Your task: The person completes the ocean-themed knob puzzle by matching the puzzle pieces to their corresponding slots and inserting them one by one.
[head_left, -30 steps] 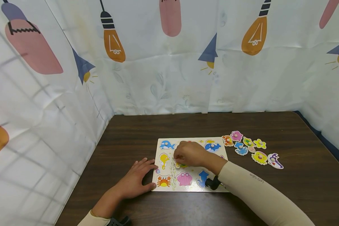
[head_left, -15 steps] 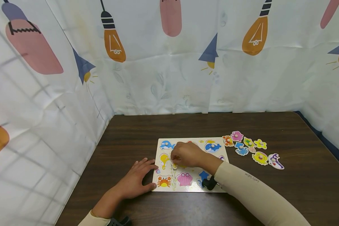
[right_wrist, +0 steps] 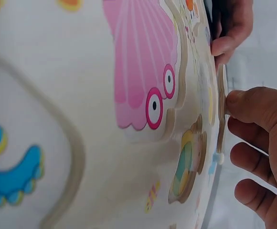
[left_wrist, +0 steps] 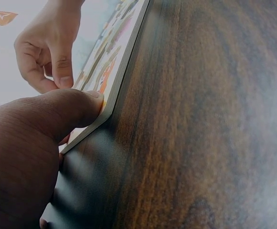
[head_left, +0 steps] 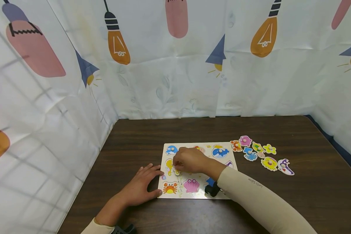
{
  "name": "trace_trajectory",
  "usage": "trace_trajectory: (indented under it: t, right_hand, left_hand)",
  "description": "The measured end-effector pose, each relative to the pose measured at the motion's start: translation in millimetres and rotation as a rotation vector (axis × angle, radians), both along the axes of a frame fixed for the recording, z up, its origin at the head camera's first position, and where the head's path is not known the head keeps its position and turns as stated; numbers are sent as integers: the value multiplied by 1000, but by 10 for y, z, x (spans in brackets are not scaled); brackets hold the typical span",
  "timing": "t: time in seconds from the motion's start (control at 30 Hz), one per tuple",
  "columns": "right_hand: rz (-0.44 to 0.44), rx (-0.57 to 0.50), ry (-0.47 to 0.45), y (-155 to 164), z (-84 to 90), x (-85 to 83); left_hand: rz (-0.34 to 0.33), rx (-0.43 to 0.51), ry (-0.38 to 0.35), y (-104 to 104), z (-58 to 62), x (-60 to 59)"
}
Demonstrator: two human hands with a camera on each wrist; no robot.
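Observation:
A white wooden puzzle board (head_left: pixel 199 196) with sea-animal pictures lies on the table. My right hand (head_left: pixel 190 161) is over its left half, beside the yellow seahorse picture (head_left: pixel 168 166). Between thumb and fingers it pinches a thin wooden puzzle piece (right_wrist: pixel 221 105), seen edge-on in the right wrist view, so its picture is hidden. At the board's left edge lies my left hand (head_left: pixel 137 187), fingers spread. In the left wrist view its thumb (left_wrist: pixel 83 102) rests on the board's corner. Near the right hand are a pink shell picture (head_left: pixel 191 185) and an orange crab picture (head_left: pixel 170 188).
Several loose knobbed pieces lie right of the board, among them a pink fish-like piece (head_left: pixel 245 141), a blue octopus piece (head_left: pixel 250 154), a yellow star (head_left: pixel 269 149) and a purple-and-white piece (head_left: pixel 285 167). A patterned curtain (head_left: pixel 175 87) hangs behind the dark wooden table (head_left: pixel 140 133).
My right hand has shifted left across the board with the puzzle piece, toward the seahorse picture. The left hand stays where it was.

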State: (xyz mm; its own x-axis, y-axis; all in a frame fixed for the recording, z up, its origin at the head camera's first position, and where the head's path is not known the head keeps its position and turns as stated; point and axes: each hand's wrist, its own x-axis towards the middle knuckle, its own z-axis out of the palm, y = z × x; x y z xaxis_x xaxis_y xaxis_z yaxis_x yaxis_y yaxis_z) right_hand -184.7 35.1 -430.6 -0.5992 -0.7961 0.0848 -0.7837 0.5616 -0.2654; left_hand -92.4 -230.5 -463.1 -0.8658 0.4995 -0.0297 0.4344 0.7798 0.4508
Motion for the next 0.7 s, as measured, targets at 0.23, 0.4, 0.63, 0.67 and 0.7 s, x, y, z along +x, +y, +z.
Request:
trace_trajectory:
  t: [0.23, 0.4, 0.63, 0.67, 0.7]
  right_hand:
    - [-12, 22, -8, -72, -24, -15]
    - [9, 23, 18, -101, -40, -24]
    - [20, 29, 42, -164, -32, -19]
    - [20, 29, 40, -174, -27, -17]
    - [19, 28, 37, -185, -23, -16]
  left_hand:
    - [-2, 4, 4, 4, 9, 7]
    - [-7, 4, 9, 2, 6, 6]
    - [-9, 8, 13, 0, 0, 4]
    - [-9, 8, 14, -2, -3, 4]
    - [-8, 9, 13, -4, -5, 4]
